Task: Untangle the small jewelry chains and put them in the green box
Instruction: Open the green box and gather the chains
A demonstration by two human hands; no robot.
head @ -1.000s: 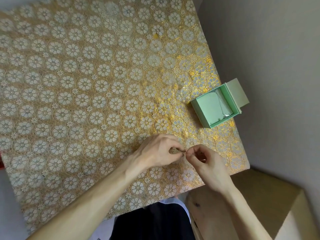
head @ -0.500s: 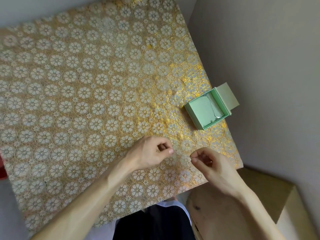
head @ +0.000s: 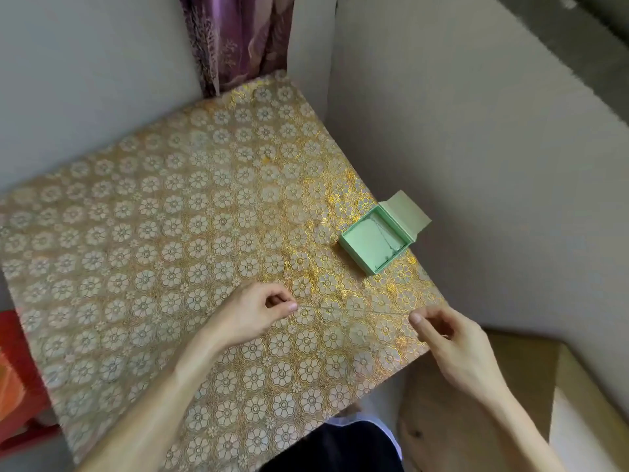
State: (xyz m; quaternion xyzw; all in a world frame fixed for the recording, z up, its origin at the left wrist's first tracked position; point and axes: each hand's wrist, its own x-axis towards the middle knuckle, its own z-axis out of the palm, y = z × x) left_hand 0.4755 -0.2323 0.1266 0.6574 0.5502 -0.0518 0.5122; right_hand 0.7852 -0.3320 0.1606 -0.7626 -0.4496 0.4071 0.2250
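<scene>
Head view. We note a thin chain drawn out in a near-straight line low over the table, betw. the two hands. The L hand pinches its left end betw. thumb and forefinger, with the other fingers curled in. The R hand pinches the right end the same way, near the table's front right corner. Only the chain's ends sit in the fingertips and the rest spans free. We cannot tell whether the mid-span touches the cloth.

The green box stands open by the table's right edge, beyond the chain and nearer the R hand, apart from both hands. Its lid is folded back toward the wall. Inside, a second chain lies on the pale lining.

Only the gold floral tablecloth lies betw. the held chain and the box.

Surroundings:
- A purple curtain hangs at the far corner.
- A cardboard box sits below the table, front right.
- A red object shows at the left edge, type not discernible.
</scene>
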